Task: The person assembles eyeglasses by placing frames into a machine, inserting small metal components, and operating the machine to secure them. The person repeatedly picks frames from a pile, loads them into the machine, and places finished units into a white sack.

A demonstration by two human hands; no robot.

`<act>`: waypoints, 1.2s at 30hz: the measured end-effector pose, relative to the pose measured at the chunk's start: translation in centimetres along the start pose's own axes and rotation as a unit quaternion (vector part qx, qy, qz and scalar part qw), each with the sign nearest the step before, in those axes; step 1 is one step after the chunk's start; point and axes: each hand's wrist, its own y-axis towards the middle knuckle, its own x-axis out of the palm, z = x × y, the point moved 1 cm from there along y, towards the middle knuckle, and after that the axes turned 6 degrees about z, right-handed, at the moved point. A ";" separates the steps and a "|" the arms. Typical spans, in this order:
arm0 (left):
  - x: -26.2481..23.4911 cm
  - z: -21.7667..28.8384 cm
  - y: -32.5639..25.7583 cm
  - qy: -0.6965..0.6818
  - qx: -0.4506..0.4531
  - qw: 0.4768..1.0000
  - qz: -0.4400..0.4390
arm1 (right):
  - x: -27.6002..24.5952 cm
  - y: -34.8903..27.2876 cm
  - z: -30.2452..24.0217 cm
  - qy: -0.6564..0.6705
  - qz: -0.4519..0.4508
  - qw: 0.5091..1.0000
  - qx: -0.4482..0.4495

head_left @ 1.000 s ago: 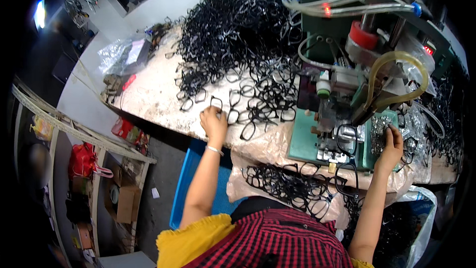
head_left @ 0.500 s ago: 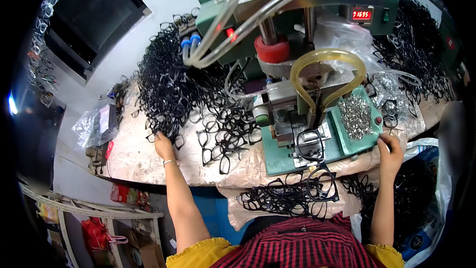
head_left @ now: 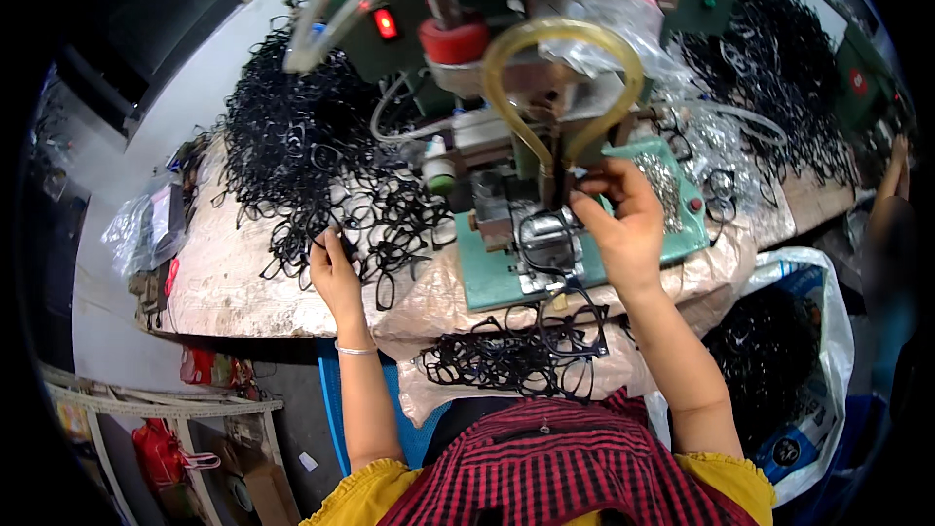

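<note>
My left hand (head_left: 336, 278) is at the near edge of a spread of black eyeglass frames (head_left: 394, 224), its fingers closed on one frame. My right hand (head_left: 628, 224) is at the green press (head_left: 492, 278), thumb and fingers bent together beside the lower end of a yellowish looped tube (head_left: 506, 63). Whatever its fingertips hold is too small to make out. Just left of them, a black eyeglass frame (head_left: 526, 248) sits on the metal fixture (head_left: 553, 255), its other half (head_left: 599, 336) hanging over the front edge. A green tray of small silvery metal parts (head_left: 664, 185) is partly hidden behind my right hand.
A tall heap of black frames (head_left: 282, 107) stands back left, another (head_left: 769, 58) back right. More frames (head_left: 467, 360) lie on brown paper before me. A white sack (head_left: 828, 331) of dark pieces is at the right. A plastic bag (head_left: 136, 229) lies far left.
My right hand has moved from the tray's right corner, left and inward to the press. My left hand has shifted slightly along the loose frames. The view has turned a little.
</note>
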 end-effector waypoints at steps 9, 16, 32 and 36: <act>5.7 20.0 -7.0 -0.306 0.318 0.872 -0.212 | 1.6 -1.0 -3.5 0.106 -0.030 0.985 0.132; 6.9 17.5 -10.9 -0.127 0.515 0.780 -0.332 | -4.3 1.0 -1.6 -0.156 -0.033 0.986 -0.057; 5.4 12.0 -15.7 -0.103 0.476 0.845 -0.220 | -10.9 -0.5 5.6 -0.567 0.032 0.794 -0.217; 4.1 7.2 -9.5 -0.043 0.200 0.979 0.001 | -10.4 0.1 5.0 -0.510 0.043 0.821 -0.253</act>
